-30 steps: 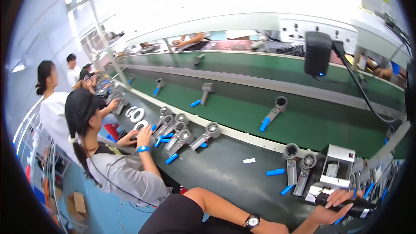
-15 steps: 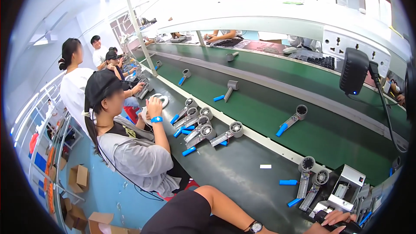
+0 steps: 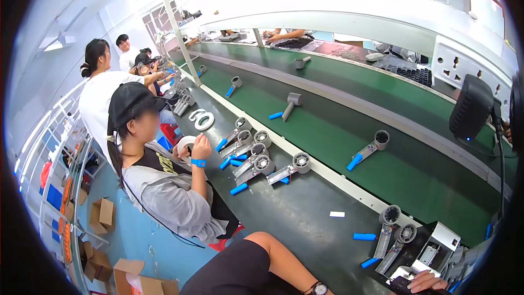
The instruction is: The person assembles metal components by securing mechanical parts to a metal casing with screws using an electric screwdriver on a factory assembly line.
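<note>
At the lower right edge, the fingers of my right hand (image 3: 427, 281) are closed over a black cylindrical tool (image 3: 401, 284), partly cut off by the frame. Just beyond it stands a white-and-black boxy device (image 3: 443, 239) with an open front. My left forearm (image 3: 292, 265) reaches in from below with a watch (image 3: 320, 288) at the wrist; the left hand itself is out of frame. Nearest to my hands lie two opened grey handheld fans (image 3: 405, 235) with circuit parts showing in their handles. Blue cylindrical batteries (image 3: 364, 236) lie beside them.
A co-worker in a black cap (image 3: 131, 104) sits to the left, holding a white ring-shaped part. Several open fans (image 3: 262, 165) lie between us. Beyond a pale rail, a green conveyor (image 3: 327, 142) carries more fans. A black power adapter (image 3: 474, 106) hangs at right.
The view has shifted slightly. My right hand and the black tool sit lower in the frame. The co-worker's hands have come down from the white rings on the table.
</note>
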Tool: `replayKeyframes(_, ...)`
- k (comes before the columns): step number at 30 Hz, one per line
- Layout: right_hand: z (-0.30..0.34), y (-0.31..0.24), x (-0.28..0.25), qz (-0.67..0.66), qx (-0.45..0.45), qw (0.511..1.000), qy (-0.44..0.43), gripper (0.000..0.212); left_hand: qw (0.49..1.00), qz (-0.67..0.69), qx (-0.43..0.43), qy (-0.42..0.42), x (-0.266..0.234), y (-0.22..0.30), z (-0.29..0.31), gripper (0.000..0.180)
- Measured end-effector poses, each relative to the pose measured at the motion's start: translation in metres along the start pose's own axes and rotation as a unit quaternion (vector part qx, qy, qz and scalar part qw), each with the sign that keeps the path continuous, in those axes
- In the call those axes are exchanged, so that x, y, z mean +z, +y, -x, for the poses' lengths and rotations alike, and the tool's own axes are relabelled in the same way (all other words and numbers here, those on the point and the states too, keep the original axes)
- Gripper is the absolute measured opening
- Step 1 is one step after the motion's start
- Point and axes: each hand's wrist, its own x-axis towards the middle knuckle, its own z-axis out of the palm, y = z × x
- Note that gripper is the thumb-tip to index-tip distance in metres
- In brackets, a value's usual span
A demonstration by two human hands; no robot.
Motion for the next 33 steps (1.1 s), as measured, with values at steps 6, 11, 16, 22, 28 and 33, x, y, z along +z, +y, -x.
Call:
replayKeyframes(6, -0.096, 0.043, -0.064, -0.154, -0.048, 0.845, -0.511, 0.033, 1.000, 0.007, -0.003, 0.024, 0.008, -0.004, 0.001, 0.027)
replayKeyframes(11, -0.074, 0.042, -0.061, -0.193, 0.134, 0.896, -0.377, 0.033, 1.000, 0.009, -0.016, 0.011, 0.014, -0.012, 0.005, 0.026)
replayKeyframes(16, -0.053, 0.014, 0.074, 0.046, 0.041, 0.998, 0.010, 0.057, 0.998, 0.035, -0.046, -0.030, -0.005, 0.000, 0.001, 0.025)
replayKeyframes(22, -0.064, 0.019, 0.065, 0.050, 0.013, 0.997, 0.057, 0.059, 0.997, 0.047, -0.045, -0.036, -0.010, -0.001, -0.001, 0.028)
replayKeyframes(28, -0.077, 0.020, 0.052, 0.077, -0.012, 0.994, 0.077, 0.057, 0.985, 0.163, -0.037, 0.037, -0.003, -0.007, -0.001, 0.031)
replayKeyframes(33, -0.085, 0.022, 0.036, 0.066, -0.023, 0.993, 0.097, 0.057, 0.974, 0.218, -0.061, 0.025, 0.026, -0.035, 0.006, 0.027)
